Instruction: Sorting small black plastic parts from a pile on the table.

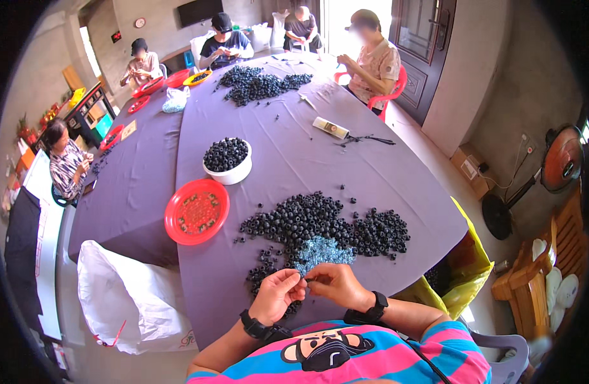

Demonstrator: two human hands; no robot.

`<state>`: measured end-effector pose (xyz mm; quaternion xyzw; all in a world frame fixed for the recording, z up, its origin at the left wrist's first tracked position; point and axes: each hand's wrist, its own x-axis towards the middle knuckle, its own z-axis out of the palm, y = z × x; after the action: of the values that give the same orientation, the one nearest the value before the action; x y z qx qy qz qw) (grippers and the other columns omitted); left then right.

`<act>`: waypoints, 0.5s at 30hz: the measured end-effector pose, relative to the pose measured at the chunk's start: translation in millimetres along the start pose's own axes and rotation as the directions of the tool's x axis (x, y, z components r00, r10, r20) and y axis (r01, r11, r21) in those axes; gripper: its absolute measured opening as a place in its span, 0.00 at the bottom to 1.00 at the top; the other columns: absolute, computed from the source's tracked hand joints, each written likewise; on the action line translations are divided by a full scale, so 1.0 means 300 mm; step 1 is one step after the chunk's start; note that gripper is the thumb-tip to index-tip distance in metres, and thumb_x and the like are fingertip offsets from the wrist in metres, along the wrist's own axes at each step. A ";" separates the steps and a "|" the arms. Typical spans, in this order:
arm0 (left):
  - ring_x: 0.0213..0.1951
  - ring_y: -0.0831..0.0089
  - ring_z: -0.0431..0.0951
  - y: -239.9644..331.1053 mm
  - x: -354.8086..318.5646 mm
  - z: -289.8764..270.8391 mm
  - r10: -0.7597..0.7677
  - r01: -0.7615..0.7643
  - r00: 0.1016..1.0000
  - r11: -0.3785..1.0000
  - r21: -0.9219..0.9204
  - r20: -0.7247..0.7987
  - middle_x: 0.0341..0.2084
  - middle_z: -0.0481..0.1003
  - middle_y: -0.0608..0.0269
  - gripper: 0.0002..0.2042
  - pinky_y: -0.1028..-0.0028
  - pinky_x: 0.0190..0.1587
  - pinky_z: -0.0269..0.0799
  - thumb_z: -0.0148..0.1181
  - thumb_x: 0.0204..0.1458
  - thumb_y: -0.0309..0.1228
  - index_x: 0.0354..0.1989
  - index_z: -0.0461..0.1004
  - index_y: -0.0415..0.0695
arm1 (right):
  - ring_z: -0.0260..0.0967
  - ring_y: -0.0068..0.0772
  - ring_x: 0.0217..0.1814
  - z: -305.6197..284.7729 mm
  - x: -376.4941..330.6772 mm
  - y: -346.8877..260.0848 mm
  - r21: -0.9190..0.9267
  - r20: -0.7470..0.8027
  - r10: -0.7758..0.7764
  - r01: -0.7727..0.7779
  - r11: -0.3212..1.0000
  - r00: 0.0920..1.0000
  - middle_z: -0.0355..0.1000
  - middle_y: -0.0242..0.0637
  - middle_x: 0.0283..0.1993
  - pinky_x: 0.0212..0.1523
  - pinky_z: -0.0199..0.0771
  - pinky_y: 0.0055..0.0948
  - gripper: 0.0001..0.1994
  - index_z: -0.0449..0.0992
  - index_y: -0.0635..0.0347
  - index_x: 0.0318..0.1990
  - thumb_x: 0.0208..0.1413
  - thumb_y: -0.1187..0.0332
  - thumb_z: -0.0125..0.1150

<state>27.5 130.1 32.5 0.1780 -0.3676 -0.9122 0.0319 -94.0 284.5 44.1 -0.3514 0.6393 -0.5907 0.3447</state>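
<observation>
A pale blue heap of small bits (324, 249) lies just beyond our left hand (279, 296) and right hand (339, 285), whose fingertips are drawn close together; whether they clamp a piece we cannot tell. Black beads (299, 219) spread around it on our creased purple-grey cloth (409, 185), with a red plate (172, 216) and heaped white bowl (235, 175) farther off. Co-workers (379, 63) sit beyond, a dark door (422, 61) and fan (561, 160) to our right.

Small black ring-like pieces (307, 217) lie in a loose, spreading heap on the purple-grey cloth-covered table (301, 150); a smaller pile of translucent pale-blue pieces (323, 251) touches the heap's near side.
</observation>
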 end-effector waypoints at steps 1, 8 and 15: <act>0.30 0.74 0.77 -0.008 -0.009 0.002 0.000 0.000 1.000 1.000 0.001 -0.003 0.32 0.78 0.60 0.07 0.74 0.36 0.76 0.57 0.59 0.30 0.41 0.72 0.41 | 0.71 0.18 0.33 0.009 -0.011 -0.001 0.031 -0.027 0.016 -0.016 0.999 1.000 0.75 0.32 0.31 0.34 0.73 0.22 0.08 0.77 0.67 0.40 0.53 0.77 0.59; 0.29 0.75 0.76 -0.001 -0.018 0.036 0.009 -0.007 0.997 0.999 0.034 -0.072 0.30 0.76 0.63 0.07 0.76 0.34 0.74 0.54 0.60 0.31 0.41 0.71 0.41 | 0.73 0.19 0.34 0.003 0.010 0.011 0.220 -0.062 0.118 -0.102 0.970 0.991 0.76 0.32 0.32 0.35 0.76 0.22 0.08 0.76 0.69 0.42 0.57 0.75 0.57; 0.29 0.74 0.74 0.065 0.001 0.061 0.091 -0.094 0.995 0.993 0.067 0.051 0.30 0.75 0.61 0.10 0.75 0.33 0.71 0.56 0.59 0.32 0.45 0.72 0.40 | 0.72 0.20 0.29 -0.072 0.040 -0.074 0.347 -0.006 -0.060 0.058 0.936 0.998 0.74 0.32 0.31 0.32 0.74 0.21 0.09 0.76 0.66 0.43 0.55 0.81 0.58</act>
<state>19.3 127.9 57.7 0.1400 -0.4076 -0.9004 0.0590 -117.8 284.1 67.2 -0.3055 0.5135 -0.7034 0.3850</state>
